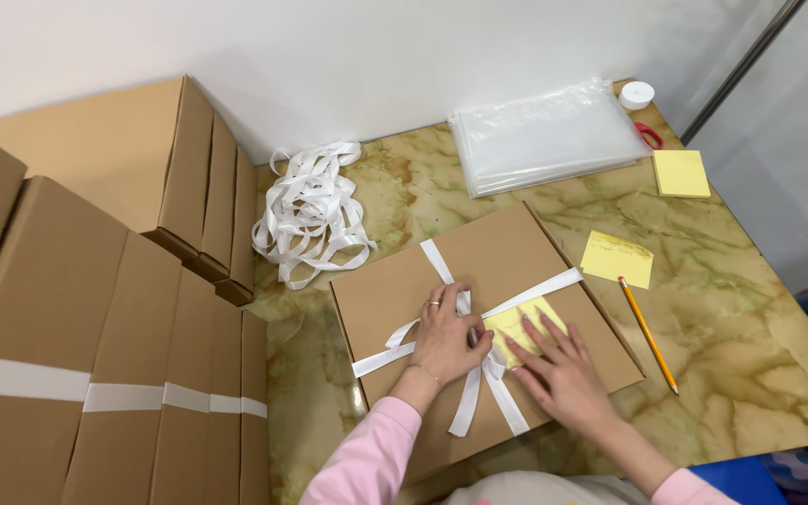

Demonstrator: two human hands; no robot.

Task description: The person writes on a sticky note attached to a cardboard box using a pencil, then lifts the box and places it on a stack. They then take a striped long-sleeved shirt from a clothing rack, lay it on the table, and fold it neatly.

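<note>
A flat brown cardboard box [507, 257] lies on the marbled table, tied crosswise with a white ribbon [440, 262]. My left hand [446, 337] rests flat on the ribbon's crossing, with a ring on one finger. My right hand [563, 369] presses its spread fingers onto a yellow sticky note [516, 325] stuck on the box lid, just right of the ribbon. Loose ribbon ends trail toward the box's near edge.
A pile of loose white ribbon [310, 215] lies at the back left. Stacked cardboard boxes [105, 318] fill the left side. Clear plastic bags [544, 136], a tape roll [636, 94], a yellow note pad [681, 173], a written note [617, 258] and a pencil [648, 333] sit to the right.
</note>
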